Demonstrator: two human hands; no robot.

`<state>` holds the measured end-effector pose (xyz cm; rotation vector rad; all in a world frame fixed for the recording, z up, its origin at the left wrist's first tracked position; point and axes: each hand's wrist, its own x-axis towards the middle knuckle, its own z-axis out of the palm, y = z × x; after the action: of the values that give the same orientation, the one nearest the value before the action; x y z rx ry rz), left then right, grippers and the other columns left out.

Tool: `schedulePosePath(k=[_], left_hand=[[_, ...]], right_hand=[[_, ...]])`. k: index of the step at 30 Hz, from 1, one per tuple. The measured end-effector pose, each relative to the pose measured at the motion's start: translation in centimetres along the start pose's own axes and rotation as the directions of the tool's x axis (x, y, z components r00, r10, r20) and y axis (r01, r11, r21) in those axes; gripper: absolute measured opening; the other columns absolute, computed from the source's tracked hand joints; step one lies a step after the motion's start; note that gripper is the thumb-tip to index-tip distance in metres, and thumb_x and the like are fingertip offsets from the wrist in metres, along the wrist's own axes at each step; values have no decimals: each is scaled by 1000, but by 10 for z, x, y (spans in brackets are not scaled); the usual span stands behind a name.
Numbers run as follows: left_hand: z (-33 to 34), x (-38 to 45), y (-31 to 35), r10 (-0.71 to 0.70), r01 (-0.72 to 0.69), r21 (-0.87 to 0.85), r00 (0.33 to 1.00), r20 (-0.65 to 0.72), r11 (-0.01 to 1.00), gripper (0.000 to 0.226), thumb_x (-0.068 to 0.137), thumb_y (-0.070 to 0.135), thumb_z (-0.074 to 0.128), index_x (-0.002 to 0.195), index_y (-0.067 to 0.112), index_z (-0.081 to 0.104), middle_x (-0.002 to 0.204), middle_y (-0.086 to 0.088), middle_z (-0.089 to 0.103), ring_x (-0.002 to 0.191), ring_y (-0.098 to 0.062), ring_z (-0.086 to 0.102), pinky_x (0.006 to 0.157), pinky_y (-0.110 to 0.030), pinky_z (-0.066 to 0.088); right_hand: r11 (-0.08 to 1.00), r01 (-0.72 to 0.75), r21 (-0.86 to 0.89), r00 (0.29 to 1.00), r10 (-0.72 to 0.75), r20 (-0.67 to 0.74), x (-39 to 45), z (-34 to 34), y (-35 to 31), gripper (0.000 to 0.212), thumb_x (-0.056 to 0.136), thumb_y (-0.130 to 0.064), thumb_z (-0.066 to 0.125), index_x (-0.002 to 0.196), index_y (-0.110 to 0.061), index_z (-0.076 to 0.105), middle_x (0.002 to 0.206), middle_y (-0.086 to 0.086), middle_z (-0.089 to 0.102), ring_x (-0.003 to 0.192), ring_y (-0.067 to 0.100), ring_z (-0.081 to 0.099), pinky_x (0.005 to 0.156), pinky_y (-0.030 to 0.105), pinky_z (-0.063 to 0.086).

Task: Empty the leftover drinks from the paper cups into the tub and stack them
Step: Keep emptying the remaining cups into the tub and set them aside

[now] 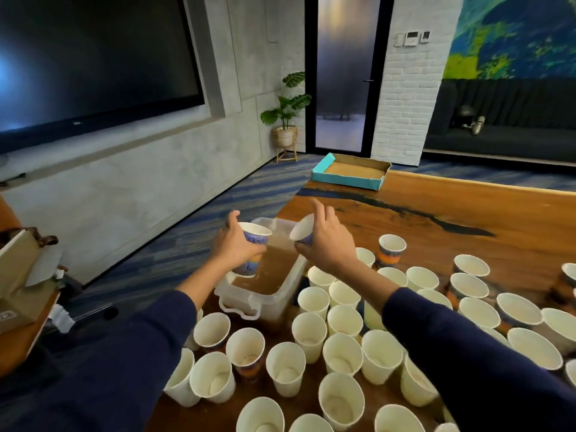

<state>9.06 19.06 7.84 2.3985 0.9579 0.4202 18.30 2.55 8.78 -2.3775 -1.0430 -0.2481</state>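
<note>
- Our left hand (238, 244) grips a cup stack (251, 254); our right hand (324, 241) pinches a tilted cup (303, 231).
- Both hang over the tub (240, 307) at the table's left edge.
- We should tip fully, then nest squarely.

Clear tub (290, 291) of brown liquid, two tilted paper cups (254, 236) above, many upright alongside.

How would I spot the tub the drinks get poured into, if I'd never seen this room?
Find the long wooden table and follow its left edge to where both hands hold cups. Under them sits the tub: a clear plastic box with brown liquid inside, the only see-through container among the white paper cups.
</note>
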Motion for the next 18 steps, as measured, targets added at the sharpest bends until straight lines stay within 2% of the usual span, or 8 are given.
schedulePosePath(k=[2, 5, 8, 11, 15, 18], left_hand=[[11, -10, 23, 84, -78, -60, 991, 105, 995, 104, 74, 28, 81, 149, 22, 9, 143, -14, 40, 125, -32, 45, 96, -41, 43], [30, -31, 63, 221, -208, -81, 951, 215, 975, 107, 74, 24, 81, 149, 28, 4, 146, -9, 38, 126, -29, 46, 93, -38, 46], [56, -52, 109, 294, -285, -76, 902, 316, 955, 107, 71, 25, 83, 147, 32, 9, 151, -7, 31, 129, -28, 44, 98, -44, 49], [84, -81, 157, 350, -364, -43, 849, 397, 931, 103, 70, 31, 83, 148, 26, 16, 154, -6, 24, 134, -27, 39, 100, -42, 47], [118, -130, 215, 494, -527, -97, 696, 520, 844, 85, 73, 35, 81, 142, 22, 32, 142, -2, 33, 124, -20, 43, 94, -31, 44], [139, -167, 255, 561, -589, -162, 595, 576, 792, 83, 72, 37, 81, 138, 23, 33, 140, 0, 35, 124, -20, 42, 100, -39, 44]], right_hand=[[998, -62, 12, 998, 62, -2, -13, -23, 22, 90, 83, -38, 70, 150, -22, 12, 144, 7, 32, 125, 25, 46, 91, 35, 50], [985, -174, -9, 984, 174, -23, -36, -60, 61, 92, 81, -38, 72, 149, -22, 13, 145, 10, 27, 126, 28, 43, 93, 40, 49], [956, -287, -55, 958, 288, 3, -69, -97, 104, 92, 80, -43, 72, 148, -19, 15, 147, 12, 22, 128, 31, 41, 96, 42, 47], [930, -349, -120, 934, 356, 44, -109, -134, 144, 87, 80, -46, 70, 144, -10, 22, 146, 13, 21, 128, 30, 39, 102, 40, 42], [865, -456, -210, 860, 489, 148, -158, -175, 194, 83, 80, -44, 72, 139, -5, 28, 145, 14, 23, 127, 29, 40, 102, 38, 42], [815, -512, -271, 796, 569, 207, -192, -204, 228, 85, 79, -44, 72, 139, -6, 26, 145, 14, 26, 127, 28, 41, 98, 37, 45]])
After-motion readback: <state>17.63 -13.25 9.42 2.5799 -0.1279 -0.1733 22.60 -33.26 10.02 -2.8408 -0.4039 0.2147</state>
